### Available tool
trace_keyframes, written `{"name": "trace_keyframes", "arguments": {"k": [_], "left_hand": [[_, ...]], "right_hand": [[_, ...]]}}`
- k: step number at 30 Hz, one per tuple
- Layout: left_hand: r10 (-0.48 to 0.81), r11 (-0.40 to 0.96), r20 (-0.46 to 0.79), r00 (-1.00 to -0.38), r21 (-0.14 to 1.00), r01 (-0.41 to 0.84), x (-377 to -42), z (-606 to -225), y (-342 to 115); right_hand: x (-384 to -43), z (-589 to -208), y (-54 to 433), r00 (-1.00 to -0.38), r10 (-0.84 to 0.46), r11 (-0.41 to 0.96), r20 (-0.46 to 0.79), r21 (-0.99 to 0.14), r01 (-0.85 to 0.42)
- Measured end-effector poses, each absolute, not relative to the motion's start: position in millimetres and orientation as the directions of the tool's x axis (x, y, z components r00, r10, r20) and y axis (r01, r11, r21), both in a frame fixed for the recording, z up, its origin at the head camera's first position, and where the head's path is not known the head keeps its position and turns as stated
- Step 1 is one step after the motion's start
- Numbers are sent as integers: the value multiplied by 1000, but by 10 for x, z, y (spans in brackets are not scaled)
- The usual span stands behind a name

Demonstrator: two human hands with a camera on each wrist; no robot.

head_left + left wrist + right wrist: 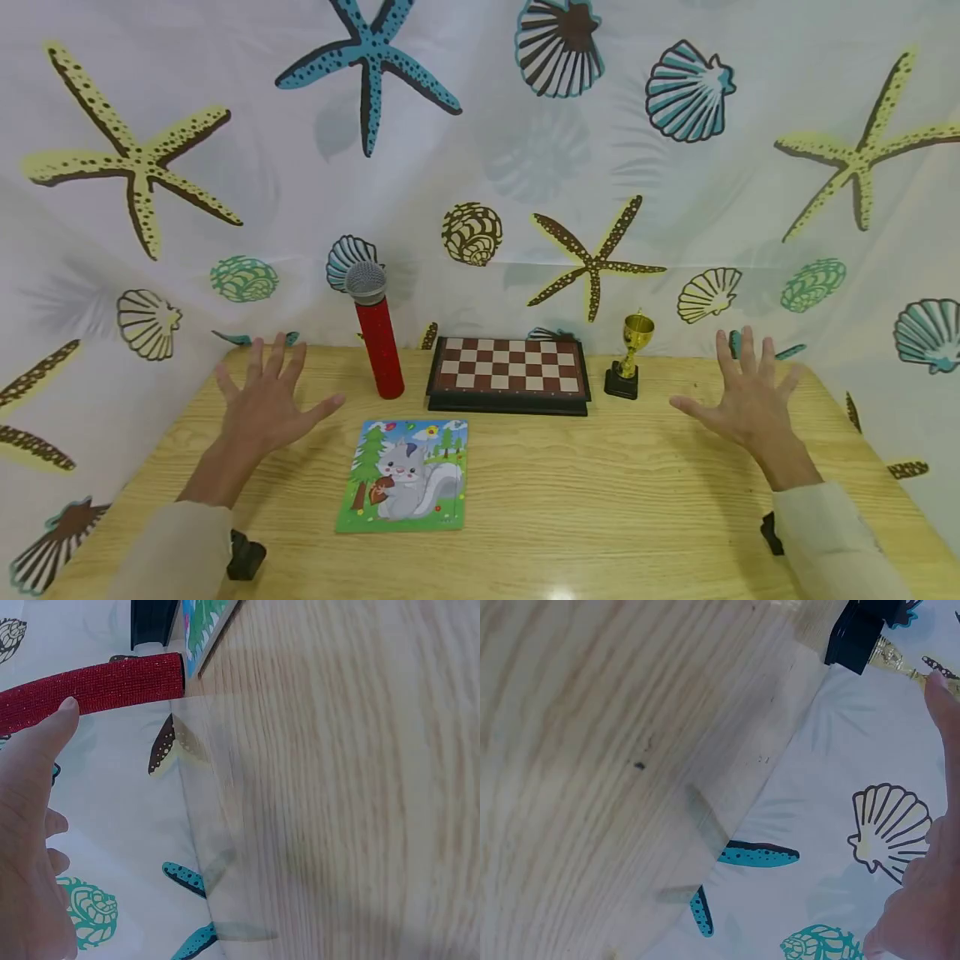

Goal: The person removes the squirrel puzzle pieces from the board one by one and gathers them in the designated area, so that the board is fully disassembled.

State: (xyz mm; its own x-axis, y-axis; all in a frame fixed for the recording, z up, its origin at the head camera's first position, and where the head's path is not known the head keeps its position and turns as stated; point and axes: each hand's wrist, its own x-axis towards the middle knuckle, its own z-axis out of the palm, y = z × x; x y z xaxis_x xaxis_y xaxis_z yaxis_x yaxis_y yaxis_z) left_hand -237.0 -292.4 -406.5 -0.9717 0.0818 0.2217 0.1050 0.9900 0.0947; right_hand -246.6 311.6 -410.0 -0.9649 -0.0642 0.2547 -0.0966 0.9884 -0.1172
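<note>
My left hand (264, 407) is held over the left part of the table with its fingers spread and nothing in them. Nearest to it stand a red microphone (379, 342) with a silver mesh head and, lying flat, a squirrel picture puzzle (405, 477). In the left wrist view the thumb overlaps the red microphone (127, 682). My right hand (750, 402), fingers also spread, hovers over the right part of the table. A small gold trophy cup (630, 354) on a black base stands to its left. Between microphone and trophy sits a brown-and-white checkered board (512, 368) on a black case.
The light wooden table (570, 492) ends at a white cloth (480, 167) printed with starfish and shells, which rises behind it and along both sides. Dark wrist devices show under both sleeves (176, 550).
</note>
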Motion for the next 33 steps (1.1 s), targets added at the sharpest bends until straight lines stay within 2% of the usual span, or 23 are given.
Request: {"name": "trace_keyframes", "arguments": {"k": [8,17,25,33], "left_hand": [[137,986,253,-958,57,156,-2266,-4030,-2918],[202,975,195,-960,53,216,-2119,-3977,-2794],[254,958,101,-962,108,264,-2022,-4015,-2729],[303,937,40,-952,172,305,-1946,-4186,-2648]], "right_hand": [[-2367,-4019,2904,-944,-111,978,310,-136,-159],[-2293,-3985,2378,-903,-248,947,352,-108,-303],[-2236,-4036,1758,-873,-406,883,270,-133,-451],[-2170,-4174,1193,-808,-572,786,138,-188,-589]]}}
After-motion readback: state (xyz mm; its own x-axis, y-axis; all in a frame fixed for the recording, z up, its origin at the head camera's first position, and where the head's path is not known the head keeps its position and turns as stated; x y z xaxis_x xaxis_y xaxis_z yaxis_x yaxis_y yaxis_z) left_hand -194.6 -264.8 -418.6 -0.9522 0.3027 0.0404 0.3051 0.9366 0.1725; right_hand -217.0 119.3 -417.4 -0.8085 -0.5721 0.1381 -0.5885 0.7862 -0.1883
